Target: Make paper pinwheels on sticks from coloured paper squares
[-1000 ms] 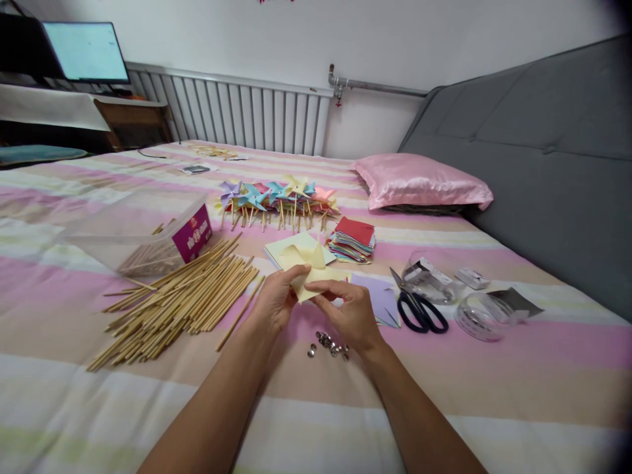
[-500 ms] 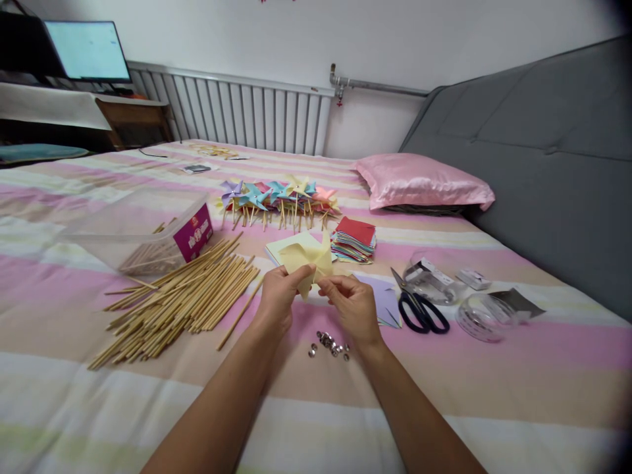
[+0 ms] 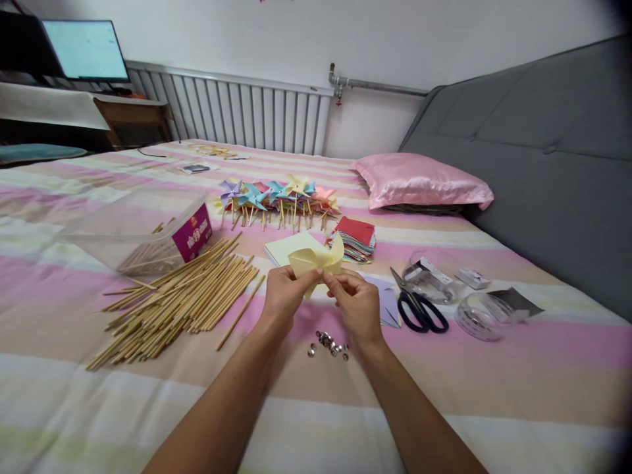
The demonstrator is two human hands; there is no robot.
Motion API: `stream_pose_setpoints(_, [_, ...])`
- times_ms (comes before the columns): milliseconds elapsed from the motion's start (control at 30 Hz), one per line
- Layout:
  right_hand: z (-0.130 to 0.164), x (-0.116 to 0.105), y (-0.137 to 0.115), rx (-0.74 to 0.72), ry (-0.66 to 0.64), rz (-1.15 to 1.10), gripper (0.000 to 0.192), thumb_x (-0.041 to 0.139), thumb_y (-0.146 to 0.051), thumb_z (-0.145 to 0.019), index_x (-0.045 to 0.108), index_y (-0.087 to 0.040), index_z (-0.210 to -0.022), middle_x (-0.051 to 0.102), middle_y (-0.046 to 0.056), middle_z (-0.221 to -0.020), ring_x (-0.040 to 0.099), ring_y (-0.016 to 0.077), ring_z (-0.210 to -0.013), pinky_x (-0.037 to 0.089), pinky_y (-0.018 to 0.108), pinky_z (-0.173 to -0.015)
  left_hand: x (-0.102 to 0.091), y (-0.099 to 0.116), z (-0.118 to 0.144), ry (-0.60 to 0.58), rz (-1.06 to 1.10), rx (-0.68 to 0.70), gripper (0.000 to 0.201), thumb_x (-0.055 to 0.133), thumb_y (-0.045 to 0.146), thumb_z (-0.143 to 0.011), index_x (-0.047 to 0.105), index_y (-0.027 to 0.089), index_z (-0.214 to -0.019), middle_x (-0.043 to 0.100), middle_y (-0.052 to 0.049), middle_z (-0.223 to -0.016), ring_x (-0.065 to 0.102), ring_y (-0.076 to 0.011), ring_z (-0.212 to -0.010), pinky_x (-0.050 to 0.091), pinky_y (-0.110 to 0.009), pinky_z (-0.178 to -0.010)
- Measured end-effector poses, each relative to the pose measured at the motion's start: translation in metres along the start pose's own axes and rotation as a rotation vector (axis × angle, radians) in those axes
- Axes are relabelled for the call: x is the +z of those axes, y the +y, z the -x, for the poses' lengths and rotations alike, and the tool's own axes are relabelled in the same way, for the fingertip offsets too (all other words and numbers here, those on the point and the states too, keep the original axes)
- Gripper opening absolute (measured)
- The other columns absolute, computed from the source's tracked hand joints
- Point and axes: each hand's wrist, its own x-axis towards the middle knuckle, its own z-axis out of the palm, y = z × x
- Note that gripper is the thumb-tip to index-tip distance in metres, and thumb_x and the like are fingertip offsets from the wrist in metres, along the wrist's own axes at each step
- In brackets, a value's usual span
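Observation:
Between my two hands is a pale yellow paper pinwheel (image 3: 316, 259), its corners curled in toward the middle. My left hand (image 3: 285, 296) pinches it from the left, thumb near the centre. From the right, my right hand (image 3: 356, 303) grips it with thumb and fingertips close to the left thumb. Whether a pin sits under the fingers I cannot make out. Just below the hands lie several small shiny metal tacks (image 3: 330, 343). A pale yellow paper stack (image 3: 291, 246) lies behind the pinwheel, and purple paper sheets (image 3: 388, 303) lie right of my right hand.
Thin wooden sticks (image 3: 187, 303) are heaped on the left beside a clear plastic box (image 3: 133, 224). Finished pinwheels (image 3: 276, 194) stand in a row farther back. Scissors (image 3: 419, 306), clear round containers (image 3: 481, 318) and a stack of coloured paper squares (image 3: 354, 238) lie right.
My right hand has moved slightly up and left, its fingertips now meeting the left thumb at the pinwheel's middle. The pinwheel has turned and shifted a little right, with its flaps tilted upward.

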Motion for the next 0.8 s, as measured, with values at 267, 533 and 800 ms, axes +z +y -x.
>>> stream_pose_setpoints(267, [-0.0003, -0.0022, -0.0009, -0.018, -0.007, 0.048, 0.030, 0.062, -0.046, -0.076, 0.068, -0.018, -0.067, 0.060, 0.003, -0.075, 0.055, 0.0131, -0.060, 0.040, 0.024, -0.051, -0.0007, -0.0002, -0.0002, -0.049, -0.015, 0.021, 0.018, 0.077, 0.024, -0.056, 0.073, 0.012, -0.068, 0.069, -0.004, -0.066, 0.059, -0.0154, -0.060, 0.043, -0.024, -0.058])
stream_pose_setpoints(533, [-0.0029, -0.0037, -0.0002, -0.056, -0.009, 0.048, 0.026, 0.065, -0.042, -0.075, 0.070, -0.019, -0.065, 0.062, 0.004, -0.076, 0.057, 0.0160, -0.067, 0.044, 0.027, -0.059, -0.0033, -0.0056, -0.0035, -0.039, -0.099, 0.069, 0.014, 0.076, 0.025, -0.056, 0.071, 0.012, -0.060, 0.065, -0.001, -0.059, 0.056, -0.0133, -0.057, 0.041, -0.022, -0.055])
stream_pose_setpoints(800, [-0.0068, -0.0079, 0.0007, -0.064, -0.032, 0.081, 0.020, 0.068, -0.040, -0.072, 0.073, -0.021, -0.066, 0.067, 0.007, -0.090, 0.059, 0.0222, -0.096, 0.047, 0.029, -0.074, -0.0048, -0.0072, -0.0038, -0.056, -0.116, 0.033, 0.020, 0.077, 0.029, -0.057, 0.071, 0.010, -0.061, 0.063, -0.002, -0.058, 0.054, -0.0128, -0.055, 0.039, -0.022, -0.053])
